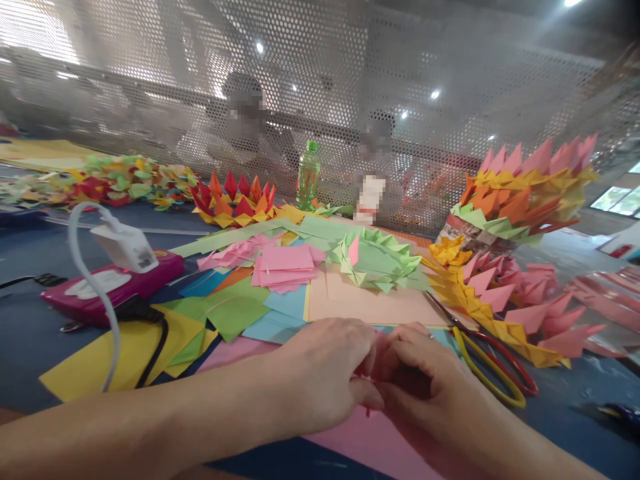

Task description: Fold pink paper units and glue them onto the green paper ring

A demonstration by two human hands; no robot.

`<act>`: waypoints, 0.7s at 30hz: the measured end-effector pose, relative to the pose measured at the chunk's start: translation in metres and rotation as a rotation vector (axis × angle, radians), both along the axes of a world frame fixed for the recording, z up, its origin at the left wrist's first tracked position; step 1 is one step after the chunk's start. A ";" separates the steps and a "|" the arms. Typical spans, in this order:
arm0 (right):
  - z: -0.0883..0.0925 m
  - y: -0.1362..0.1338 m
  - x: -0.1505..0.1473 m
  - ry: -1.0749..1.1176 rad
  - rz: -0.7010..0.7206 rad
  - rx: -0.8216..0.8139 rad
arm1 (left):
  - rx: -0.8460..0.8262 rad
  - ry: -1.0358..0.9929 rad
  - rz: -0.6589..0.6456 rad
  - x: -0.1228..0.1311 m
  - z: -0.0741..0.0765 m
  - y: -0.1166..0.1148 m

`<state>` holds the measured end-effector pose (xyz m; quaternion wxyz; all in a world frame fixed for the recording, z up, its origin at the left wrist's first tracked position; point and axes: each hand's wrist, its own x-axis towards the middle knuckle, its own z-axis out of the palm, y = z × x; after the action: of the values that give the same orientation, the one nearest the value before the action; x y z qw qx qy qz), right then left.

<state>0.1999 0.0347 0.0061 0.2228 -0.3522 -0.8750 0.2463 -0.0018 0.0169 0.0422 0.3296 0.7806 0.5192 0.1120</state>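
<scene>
My left hand and my right hand meet at the near middle of the table, fingers closed in a pinch. Between them is a small piece of pink paper, mostly hidden by the fingers, so its folds cannot be made out. Under the hands lies a large pink sheet. Just beyond are pale peach sheets and a ring of folded green paper with one pink point. To the right of my right hand rest scissors with yellow and red handles.
A magenta power strip with a white charger stands left. Folded pink pieces, a red-orange paper ring and a green bottle lie beyond. Yellow-pink folded strips and a stacked paper piece are right.
</scene>
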 end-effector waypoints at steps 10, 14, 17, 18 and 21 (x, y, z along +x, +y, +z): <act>-0.001 -0.002 0.000 -0.006 0.001 0.001 | 0.022 -0.008 -0.029 0.000 -0.001 0.002; 0.000 -0.002 0.000 -0.011 -0.003 0.005 | 0.016 0.008 -0.038 0.001 0.002 0.002; 0.001 -0.002 0.000 -0.011 0.005 0.007 | 0.039 -0.017 -0.040 0.000 -0.002 0.001; 0.001 -0.002 0.000 -0.010 0.009 0.007 | 0.052 -0.024 -0.038 -0.002 -0.005 0.001; 0.002 -0.002 0.000 -0.004 0.009 0.008 | 0.095 -0.040 -0.041 -0.005 -0.013 -0.001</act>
<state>0.1994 0.0325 0.0077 0.2212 -0.3479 -0.8781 0.2428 -0.0070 0.0164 0.0297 0.3047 0.8035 0.4903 0.1453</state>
